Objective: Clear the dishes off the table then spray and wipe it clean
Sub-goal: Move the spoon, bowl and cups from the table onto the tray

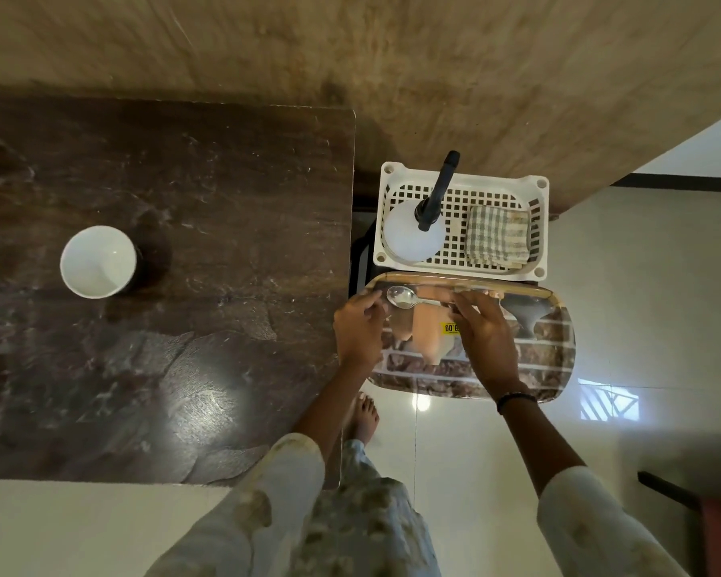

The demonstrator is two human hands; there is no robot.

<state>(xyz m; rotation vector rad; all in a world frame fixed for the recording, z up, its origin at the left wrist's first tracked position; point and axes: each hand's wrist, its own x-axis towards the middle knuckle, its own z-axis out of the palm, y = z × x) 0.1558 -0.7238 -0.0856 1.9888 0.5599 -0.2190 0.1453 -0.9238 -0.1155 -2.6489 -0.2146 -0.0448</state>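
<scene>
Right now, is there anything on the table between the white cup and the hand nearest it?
No. In the head view, only bare dark tabletop lies between the white cup and the left hand; the spoon sits beyond, over the tray.

A pale tiled floor (662, 285) meets a tan wall (392, 56) above it. A dark skirting strip (683, 182) runs along the floor's upper edge. A patch of window light (608, 403) lies on the floor.
</scene>
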